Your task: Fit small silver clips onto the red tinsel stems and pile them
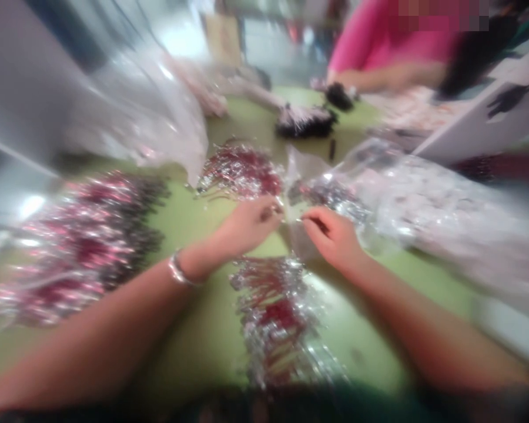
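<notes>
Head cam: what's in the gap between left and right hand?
Clear plastic, upright-looking, lies between the left hand and right hand, per the head view. Too blurred to tell whether either hand's fingers grip it.

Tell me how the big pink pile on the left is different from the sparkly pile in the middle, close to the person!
The left pile spreads wider, while the near pile is narrower. The left pile has dark ends along its right side; the near pile has silvery ones. The left pile is mostly pink, the near pile deep red and silver. Both look shiny and lie on the green table.
</notes>
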Tool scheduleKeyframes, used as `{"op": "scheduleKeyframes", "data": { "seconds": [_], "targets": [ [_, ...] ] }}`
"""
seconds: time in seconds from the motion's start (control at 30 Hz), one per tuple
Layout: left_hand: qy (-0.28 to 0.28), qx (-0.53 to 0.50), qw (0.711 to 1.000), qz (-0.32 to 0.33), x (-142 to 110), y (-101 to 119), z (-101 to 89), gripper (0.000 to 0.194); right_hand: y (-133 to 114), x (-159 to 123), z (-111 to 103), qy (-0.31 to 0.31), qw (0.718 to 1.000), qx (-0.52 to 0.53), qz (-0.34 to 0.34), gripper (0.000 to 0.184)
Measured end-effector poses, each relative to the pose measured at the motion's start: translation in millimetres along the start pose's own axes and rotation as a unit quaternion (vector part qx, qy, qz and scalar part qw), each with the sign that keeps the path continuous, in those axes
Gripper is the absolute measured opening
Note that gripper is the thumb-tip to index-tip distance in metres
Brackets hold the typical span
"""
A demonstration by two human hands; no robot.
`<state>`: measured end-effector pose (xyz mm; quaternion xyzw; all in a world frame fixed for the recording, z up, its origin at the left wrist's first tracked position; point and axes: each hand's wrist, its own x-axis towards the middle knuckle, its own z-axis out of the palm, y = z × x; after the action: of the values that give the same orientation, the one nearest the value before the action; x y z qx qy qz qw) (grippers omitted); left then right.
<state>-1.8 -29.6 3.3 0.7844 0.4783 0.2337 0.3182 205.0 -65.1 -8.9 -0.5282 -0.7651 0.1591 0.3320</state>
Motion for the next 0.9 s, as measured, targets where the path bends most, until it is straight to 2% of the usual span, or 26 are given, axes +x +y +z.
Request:
{"op": "scheduleKeyframes", "data": {
  "seconds": [0.13, 0.27, 0.53, 0.63, 0.77, 0.9],
  "targets": [
    [-0.061, -0.040, 0.997, 0.019, -6.9, -0.8, 11.9, 0.033, -5.1, -3.8, -1.0, 0.042, 0.999, 0.029, 0.015, 0.015],
    [-0.100, -0.002, 0.993, 0.058, -9.2, 0.5, 14.7, 0.030, -9.4, -7.0, -1.2, 0.049, 0.998, 0.026, 0.018, 0.016],
    [-0.117, 0.074, 0.989, 0.056, -9.7, 0.1, 15.1, 0.034, 0.0, -6.6, 3.7, -0.019, 0.998, -0.018, -0.050, 0.020],
    [-0.111, 0.156, 0.979, 0.073, -10.6, -1.1, 15.3, 0.031, 0.9, -4.4, -0.9, -0.065, 0.996, -0.031, -0.057, 0.021],
    [-0.155, 0.296, 0.937, 0.102, -12.6, 7.7, 12.9, 0.022, -6.6, -4.8, -7.7, -0.133, 0.991, -0.016, -0.014, 0.021],
    [-0.215, 0.333, 0.909, 0.132, -14.1, 19.7, 11.5, 0.020, -14.4, -9.2, -6.4, -0.162, 0.984, 0.022, 0.074, 0.022]
  ]
}}
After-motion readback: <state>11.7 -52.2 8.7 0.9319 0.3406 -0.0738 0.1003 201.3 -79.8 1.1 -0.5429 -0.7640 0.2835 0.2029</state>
